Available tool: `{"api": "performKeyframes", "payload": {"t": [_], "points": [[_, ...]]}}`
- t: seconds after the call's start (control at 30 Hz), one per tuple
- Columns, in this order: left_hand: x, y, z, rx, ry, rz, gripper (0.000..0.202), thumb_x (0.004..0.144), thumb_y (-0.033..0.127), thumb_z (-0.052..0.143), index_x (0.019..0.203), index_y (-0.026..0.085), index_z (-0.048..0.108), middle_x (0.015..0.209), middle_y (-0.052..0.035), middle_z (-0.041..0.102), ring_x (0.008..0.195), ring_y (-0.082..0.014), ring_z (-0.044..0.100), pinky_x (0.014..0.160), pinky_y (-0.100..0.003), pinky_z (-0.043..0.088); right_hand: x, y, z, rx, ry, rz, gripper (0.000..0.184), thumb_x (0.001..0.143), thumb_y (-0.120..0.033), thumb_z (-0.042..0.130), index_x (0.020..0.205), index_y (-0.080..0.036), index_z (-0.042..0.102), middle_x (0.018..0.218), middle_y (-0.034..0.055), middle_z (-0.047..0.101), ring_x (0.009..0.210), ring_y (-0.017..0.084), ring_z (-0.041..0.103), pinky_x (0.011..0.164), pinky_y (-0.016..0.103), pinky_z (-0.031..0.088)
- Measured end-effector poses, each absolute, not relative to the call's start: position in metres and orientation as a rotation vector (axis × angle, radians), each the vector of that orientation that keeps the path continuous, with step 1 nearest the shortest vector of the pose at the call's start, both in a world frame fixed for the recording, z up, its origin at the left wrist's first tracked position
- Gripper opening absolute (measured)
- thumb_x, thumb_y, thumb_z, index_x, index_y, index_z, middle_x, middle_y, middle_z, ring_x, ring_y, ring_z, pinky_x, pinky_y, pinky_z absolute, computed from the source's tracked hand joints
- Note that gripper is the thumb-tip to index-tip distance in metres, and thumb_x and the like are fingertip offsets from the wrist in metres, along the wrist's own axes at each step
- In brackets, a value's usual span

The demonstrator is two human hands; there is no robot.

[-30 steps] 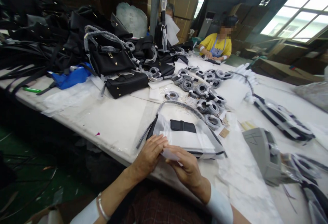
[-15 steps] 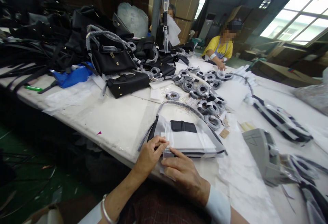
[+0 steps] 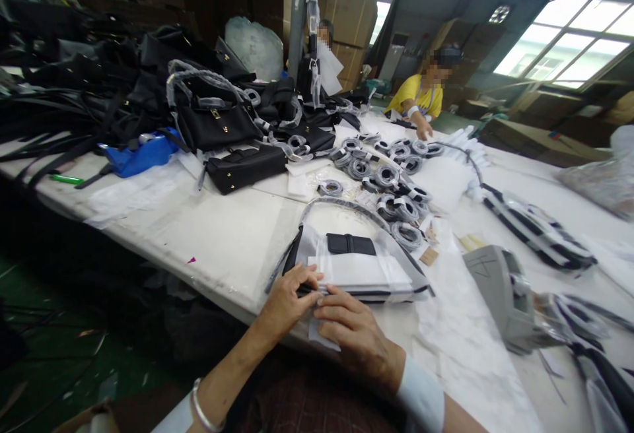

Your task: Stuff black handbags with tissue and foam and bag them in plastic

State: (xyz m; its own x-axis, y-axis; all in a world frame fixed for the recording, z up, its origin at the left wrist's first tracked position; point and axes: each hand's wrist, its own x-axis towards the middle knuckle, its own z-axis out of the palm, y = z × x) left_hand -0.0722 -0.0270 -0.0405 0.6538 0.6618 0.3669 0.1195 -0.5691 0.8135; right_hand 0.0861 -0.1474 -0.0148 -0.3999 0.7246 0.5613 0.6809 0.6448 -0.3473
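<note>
A dark handbag (image 3: 292,251) lies on the table before me, covered with translucent white wrapping sheet (image 3: 356,271). A black strap-and-flap piece (image 3: 351,243) shows on its front, and its wrapped handle (image 3: 341,202) arches away from me. At the bag's near left corner, my left hand (image 3: 291,298) is closed, thumb and fingertips pinching the wrapping's edge. Beside it my right hand (image 3: 354,327) has its fingers curled together against the same corner. A loose white piece (image 3: 323,339) hangs below the right fingers. What exactly lies between the fingertips is partly hidden.
Coiled, film-wrapped straps (image 3: 386,175) are piled beyond the bag. Black handbags (image 3: 218,123) stand at the left near a blue bundle (image 3: 139,152). A grey tape dispenser (image 3: 500,294) and another wrapped bag (image 3: 539,228) are at the right. A person (image 3: 421,99) works across the table.
Both hands stay at the same corner, with the fingertips shifted slightly. More of the loose white piece shows under my right hand. The view has moved a little.
</note>
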Motion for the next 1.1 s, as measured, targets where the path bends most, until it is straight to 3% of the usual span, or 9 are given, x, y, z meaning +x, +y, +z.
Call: {"api": "performKeyframes", "payload": {"t": [0.13, 0.23, 0.33, 0.5, 0.63, 0.77, 0.9, 1.1], "points": [[-0.070, -0.029, -0.052, 2.244, 0.515, 1.048, 0.017, 0.079, 0.006, 0.060, 0.086, 0.022, 0.060, 0.100, -0.0040, 0.076, 0.110, -0.0222, 0.068, 0.105, -0.049, 0.048, 0.083, -0.150, -0.013, -1.095, -2.140, 0.057, 0.019, 0.098, -0.014, 0.045, 0.104, -0.020, 0.062, 0.102, 0.0067, 0.073, 0.105, 0.021, 0.063, 0.108, 0.047, 0.044], [-0.069, -0.033, -0.059, 2.353, 0.468, 1.172, 0.018, 0.082, 0.005, 0.055, 0.086, 0.022, 0.059, 0.099, -0.0040, 0.075, 0.110, -0.0223, 0.068, 0.104, -0.050, 0.049, 0.076, -0.152, -0.004, -1.119, -2.060, 0.052, 0.022, 0.096, -0.009, 0.045, 0.106, -0.020, 0.062, 0.093, 0.0060, 0.073, 0.093, 0.020, 0.064, 0.091, 0.039, 0.053], [-0.069, -0.037, -0.060, 2.442, 0.455, 1.227, 0.021, 0.084, 0.003, 0.050, 0.087, 0.022, 0.059, 0.100, -0.0037, 0.075, 0.110, -0.0219, 0.068, 0.106, -0.051, 0.046, 0.073, -0.145, 0.009, -1.165, -1.971, 0.035, 0.024, 0.095, -0.006, 0.047, 0.107, -0.021, 0.062, 0.089, 0.0051, 0.072, 0.082, 0.017, 0.065, 0.076, 0.030, 0.053], [-0.078, -0.045, -0.048, 2.462, 0.542, 1.169, 0.031, 0.083, 0.004, 0.047, 0.106, 0.021, 0.060, 0.099, -0.0043, 0.074, 0.124, -0.0255, 0.059, 0.116, -0.059, 0.029, 0.087, -0.112, 0.019, -1.457, -1.866, 0.000, 0.017, 0.098, -0.025, 0.055, 0.086, -0.021, 0.067, 0.072, 0.0024, 0.067, 0.068, 0.017, 0.061, 0.066, 0.029, 0.046], [-0.079, -0.049, -0.036, 2.387, 0.636, 1.028, 0.009, 0.085, 0.024, 0.062, 0.094, 0.023, 0.059, 0.094, -0.0035, 0.072, 0.127, -0.0317, 0.055, 0.117, -0.064, 0.022, 0.103, -0.084, 0.013, -1.618, -1.823, 0.096, 0.019, 0.095, -0.034, 0.063, 0.081, -0.023, 0.069, 0.077, 0.0016, 0.070, 0.073, 0.016, 0.063, 0.071, 0.029, 0.044], [-0.064, -0.051, -0.039, 2.306, 0.802, 1.147, 0.014, 0.088, 0.024, 0.062, 0.077, 0.023, 0.054, 0.077, 0.0000, 0.069, 0.110, -0.0280, 0.066, 0.114, -0.062, 0.028, 0.109, -0.072, 0.009, -1.671, -1.872, 0.113, 0.014, 0.091, -0.029, 0.067, 0.079, -0.022, 0.070, 0.076, 0.0011, 0.068, 0.073, 0.017, 0.060, 0.072, 0.031, 0.043], [-0.054, -0.053, -0.048, 2.286, 0.870, 1.219, 0.018, 0.094, 0.015, 0.048, 0.078, 0.022, 0.051, 0.077, -0.0001, 0.069, 0.104, -0.0231, 0.069, 0.112, -0.058, 0.033, 0.114, -0.072, 0.013, -1.679, -1.723, 0.435, 0.015, 0.090, -0.026, 0.066, 0.076, -0.020, 0.068, 0.073, 0.0000, 0.068, 0.066, 0.014, 0.059, 0.066, 0.027, 0.045], [-0.054, -0.053, -0.048, 2.298, 0.875, 1.231, 0.019, 0.095, 0.016, 0.045, 0.078, 0.023, 0.047, 0.074, 0.0008, 0.066, 0.103, -0.0220, 0.069, 0.112, -0.055, 0.034, 0.119, -0.067, 0.025, -1.625, -1.561, 0.909, 0.013, 0.083, -0.028, 0.071, 0.075, -0.017, 0.070, 0.069, -0.0010, 0.069, 0.062, 0.013, 0.061, 0.057, 0.022, 0.046]]}}
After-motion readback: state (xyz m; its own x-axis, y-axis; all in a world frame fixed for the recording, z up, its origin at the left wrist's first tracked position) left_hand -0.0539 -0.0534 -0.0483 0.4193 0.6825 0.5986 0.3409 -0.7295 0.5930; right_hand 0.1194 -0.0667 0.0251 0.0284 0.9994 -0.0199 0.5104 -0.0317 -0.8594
